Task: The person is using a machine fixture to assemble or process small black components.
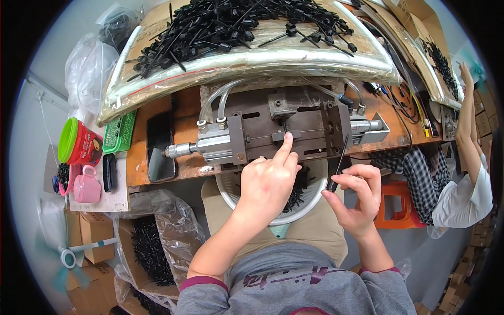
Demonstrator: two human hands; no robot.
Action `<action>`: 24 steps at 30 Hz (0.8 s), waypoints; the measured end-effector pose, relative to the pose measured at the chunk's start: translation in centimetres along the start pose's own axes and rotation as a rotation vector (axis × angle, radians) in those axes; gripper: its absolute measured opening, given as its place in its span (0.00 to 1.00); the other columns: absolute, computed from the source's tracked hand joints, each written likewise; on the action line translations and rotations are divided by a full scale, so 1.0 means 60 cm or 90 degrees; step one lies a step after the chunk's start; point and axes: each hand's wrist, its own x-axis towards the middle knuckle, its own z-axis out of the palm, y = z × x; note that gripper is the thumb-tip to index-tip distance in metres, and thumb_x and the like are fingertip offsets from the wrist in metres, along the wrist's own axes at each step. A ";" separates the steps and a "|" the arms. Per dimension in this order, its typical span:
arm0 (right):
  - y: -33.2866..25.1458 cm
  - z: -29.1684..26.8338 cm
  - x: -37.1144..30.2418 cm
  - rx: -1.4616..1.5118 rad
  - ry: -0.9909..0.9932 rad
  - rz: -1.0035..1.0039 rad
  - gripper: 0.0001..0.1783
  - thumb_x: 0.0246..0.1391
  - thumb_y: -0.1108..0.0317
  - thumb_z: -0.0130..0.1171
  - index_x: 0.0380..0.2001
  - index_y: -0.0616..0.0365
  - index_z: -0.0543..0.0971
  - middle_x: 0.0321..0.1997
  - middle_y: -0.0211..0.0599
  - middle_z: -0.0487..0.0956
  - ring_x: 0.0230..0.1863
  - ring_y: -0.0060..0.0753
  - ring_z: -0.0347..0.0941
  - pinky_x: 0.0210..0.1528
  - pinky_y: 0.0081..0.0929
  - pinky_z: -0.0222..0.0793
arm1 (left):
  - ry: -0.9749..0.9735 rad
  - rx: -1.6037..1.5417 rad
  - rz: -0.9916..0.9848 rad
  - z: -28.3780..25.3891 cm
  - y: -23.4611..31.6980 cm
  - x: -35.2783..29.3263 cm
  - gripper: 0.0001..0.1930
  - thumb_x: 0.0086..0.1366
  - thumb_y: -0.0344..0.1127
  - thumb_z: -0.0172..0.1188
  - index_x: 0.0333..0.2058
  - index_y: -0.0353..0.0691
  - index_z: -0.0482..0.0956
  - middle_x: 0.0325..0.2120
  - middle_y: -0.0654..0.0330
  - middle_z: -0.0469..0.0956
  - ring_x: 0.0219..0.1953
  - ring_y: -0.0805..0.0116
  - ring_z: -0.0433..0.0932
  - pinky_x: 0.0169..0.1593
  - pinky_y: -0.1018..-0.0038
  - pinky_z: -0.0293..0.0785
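Observation:
My left hand reaches over a metal clamping fixture, its index finger stretched out and its other fingers curled. The fingertip rests on a small dark block at the fixture's middle, where a thin rod runs across. Nothing shows gripped in this hand. My right hand is closed in a pinch, thumb against fingers, on a black long-stemmed plastic part. Its thicker end sits at the fingertips, and the thin stem points up beside the fixture's right plate. Below the fixture, a white basket with black parts stands at my lap, partly hidden by my left hand.
A heap of black stemmed parts lies on a cardboard tray behind the fixture. Air cylinders and hoses flank it. A phone, pink cup and green basket stand left. Another person sits at right.

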 end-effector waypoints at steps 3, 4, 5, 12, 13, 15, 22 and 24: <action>0.007 0.008 -0.004 0.033 -0.008 0.023 0.21 0.38 0.77 0.77 0.39 0.59 0.83 0.40 0.38 0.77 0.36 0.31 0.73 0.32 0.24 0.69 | -0.019 0.006 -0.005 -0.009 0.003 0.000 0.11 0.54 0.36 0.73 0.34 0.40 0.84 0.50 0.55 0.83 0.21 0.61 0.81 0.29 0.72 0.78; 0.008 0.013 0.000 0.055 -0.008 0.019 0.21 0.38 0.77 0.77 0.40 0.59 0.83 0.39 0.37 0.77 0.35 0.30 0.74 0.32 0.24 0.70 | -0.025 0.007 -0.009 -0.012 0.003 0.001 0.11 0.54 0.36 0.73 0.34 0.40 0.84 0.50 0.55 0.83 0.21 0.61 0.81 0.29 0.73 0.78; 0.006 0.021 0.006 0.077 -0.008 0.015 0.21 0.38 0.77 0.77 0.40 0.59 0.83 0.38 0.37 0.78 0.35 0.30 0.74 0.32 0.24 0.70 | -0.023 0.008 -0.012 -0.015 0.000 0.000 0.11 0.54 0.36 0.73 0.34 0.40 0.84 0.50 0.55 0.83 0.21 0.61 0.81 0.29 0.73 0.78; 0.004 0.026 0.020 0.113 -0.006 0.036 0.19 0.42 0.76 0.77 0.40 0.59 0.83 0.39 0.37 0.81 0.35 0.32 0.77 0.32 0.27 0.74 | -0.047 0.003 0.010 -0.026 0.015 0.015 0.10 0.54 0.34 0.72 0.35 0.40 0.84 0.51 0.55 0.83 0.21 0.62 0.80 0.29 0.72 0.77; 0.003 0.023 0.024 0.129 -0.008 0.009 0.18 0.43 0.75 0.76 0.39 0.60 0.83 0.38 0.38 0.81 0.36 0.36 0.78 0.35 0.30 0.76 | -0.052 -0.010 0.004 -0.030 0.022 0.013 0.10 0.54 0.33 0.71 0.36 0.40 0.84 0.51 0.54 0.83 0.25 0.60 0.82 0.31 0.71 0.79; 0.001 0.040 0.030 0.179 0.006 -0.001 0.15 0.47 0.72 0.73 0.39 0.59 0.82 0.38 0.43 0.80 0.39 0.45 0.78 0.40 0.35 0.76 | -0.018 -0.038 0.024 -0.017 0.004 0.001 0.11 0.54 0.33 0.70 0.37 0.40 0.82 0.52 0.50 0.81 0.25 0.62 0.83 0.30 0.70 0.79; -0.001 0.061 0.032 0.265 0.098 -0.061 0.14 0.53 0.75 0.66 0.44 0.63 0.77 0.52 0.47 0.71 0.48 0.46 0.76 0.49 0.35 0.75 | -0.031 -0.087 0.052 -0.023 -0.002 -0.002 0.12 0.64 0.32 0.65 0.46 0.36 0.83 0.44 0.48 0.84 0.36 0.54 0.83 0.39 0.67 0.78; -0.004 0.068 0.028 0.287 0.115 -0.055 0.14 0.54 0.76 0.65 0.43 0.63 0.76 0.54 0.48 0.70 0.48 0.47 0.76 0.50 0.36 0.75 | -0.111 -0.123 0.017 -0.058 0.016 -0.009 0.12 0.68 0.36 0.64 0.47 0.37 0.83 0.41 0.47 0.83 0.39 0.50 0.84 0.42 0.65 0.79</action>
